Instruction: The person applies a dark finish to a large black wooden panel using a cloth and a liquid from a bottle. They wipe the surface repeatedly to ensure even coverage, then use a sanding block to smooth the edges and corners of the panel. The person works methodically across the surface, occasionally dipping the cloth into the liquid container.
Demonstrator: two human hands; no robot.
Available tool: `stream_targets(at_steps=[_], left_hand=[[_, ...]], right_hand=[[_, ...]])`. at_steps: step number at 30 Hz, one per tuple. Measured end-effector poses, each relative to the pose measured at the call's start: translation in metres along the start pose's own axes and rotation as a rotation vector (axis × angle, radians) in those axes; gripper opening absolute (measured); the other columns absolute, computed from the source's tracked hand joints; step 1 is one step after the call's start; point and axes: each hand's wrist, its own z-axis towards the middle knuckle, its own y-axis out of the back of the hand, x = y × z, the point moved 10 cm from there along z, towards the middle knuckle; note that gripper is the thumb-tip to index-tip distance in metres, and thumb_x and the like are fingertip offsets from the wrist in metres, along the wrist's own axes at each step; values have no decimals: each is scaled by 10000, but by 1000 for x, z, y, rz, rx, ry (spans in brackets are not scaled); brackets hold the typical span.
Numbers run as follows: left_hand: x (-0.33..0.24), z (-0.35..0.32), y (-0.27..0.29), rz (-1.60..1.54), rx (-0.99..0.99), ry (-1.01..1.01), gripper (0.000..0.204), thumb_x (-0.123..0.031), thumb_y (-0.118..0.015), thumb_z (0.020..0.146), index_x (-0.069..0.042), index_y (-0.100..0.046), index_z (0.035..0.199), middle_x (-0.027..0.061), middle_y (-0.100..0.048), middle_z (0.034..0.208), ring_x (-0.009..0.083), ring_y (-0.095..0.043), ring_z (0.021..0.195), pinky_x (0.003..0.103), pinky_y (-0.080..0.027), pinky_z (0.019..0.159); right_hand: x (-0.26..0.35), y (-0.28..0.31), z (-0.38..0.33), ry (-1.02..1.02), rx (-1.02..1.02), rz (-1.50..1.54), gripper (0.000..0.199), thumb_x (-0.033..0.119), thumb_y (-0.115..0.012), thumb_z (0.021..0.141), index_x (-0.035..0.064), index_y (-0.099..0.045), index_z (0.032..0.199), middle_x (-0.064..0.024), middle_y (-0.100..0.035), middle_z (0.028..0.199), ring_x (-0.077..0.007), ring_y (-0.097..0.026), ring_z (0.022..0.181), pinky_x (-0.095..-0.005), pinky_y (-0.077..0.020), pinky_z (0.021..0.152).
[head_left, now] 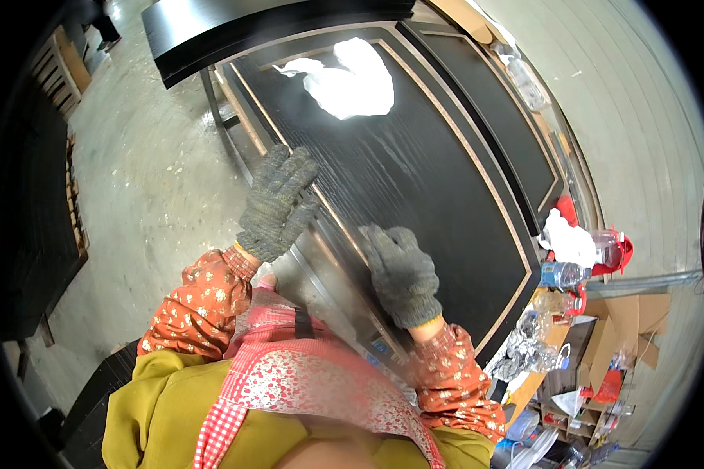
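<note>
A black wood-grained panel (446, 195) with bare wood-coloured lines around its border lies in front of me. My left hand (278, 199), in a dark grey knit glove, rests at the panel's near left edge, fingers stretched out and thumb apart. Further right along the same edge, my right hand (400, 275) wears a matching glove. Its fingers lie over the border line, slightly bent, with the fingertips on the panel; the palm side is hidden. A crumpled white cloth (350, 84) sits on the panel's far part.
Beyond stands another black panel (489, 102), with a thick black board (266, 27) at far left. Plastic bottles (563, 275) and white rags (567, 238) crowd the right end. Cardboard boxes (622, 336) are lower right. Dark stacked boards (31, 227) stand left across the concrete floor (145, 195).
</note>
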Motion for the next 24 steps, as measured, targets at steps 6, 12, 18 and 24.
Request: stream_targets(at_steps=[6,12,18,24], left_hand=[[5,-3,1,-76,29,-41,432,-161,-599,886,-68,-560,1306,177,-486,1404,383,-366,1369,487,-272,1139],[7,-3,-1,-71,59,-36,438,-150,-597,889,-80,-553,1319,162,-470,1425,380,-352,1379,484,-284,1135],[9,-4,-3,-42,100,-58,457,-136,-620,865,-77,-560,1313,151,-485,1412,376,-379,1359,488,-299,1128],[-2,5,3,-107,125,-90,494,-100,-643,828,-74,-558,1313,160,-496,1393,393,-406,1333,501,-308,1119]], right_hand=[[28,-15,81,32,29,-71,296,317,-493,941,194,-611,1183,-124,-616,1016,-360,-649,791,-460,-527,673],[17,-3,35,56,16,-27,262,266,-565,919,190,-642,1157,-97,-624,1007,-343,-651,764,-436,-533,657],[21,-5,54,50,73,-54,238,262,-590,912,195,-654,1131,-103,-616,976,-345,-651,754,-426,-537,641],[32,-14,89,58,38,-145,230,287,-574,930,208,-650,1132,-94,-620,988,-338,-651,749,-428,-534,640]])
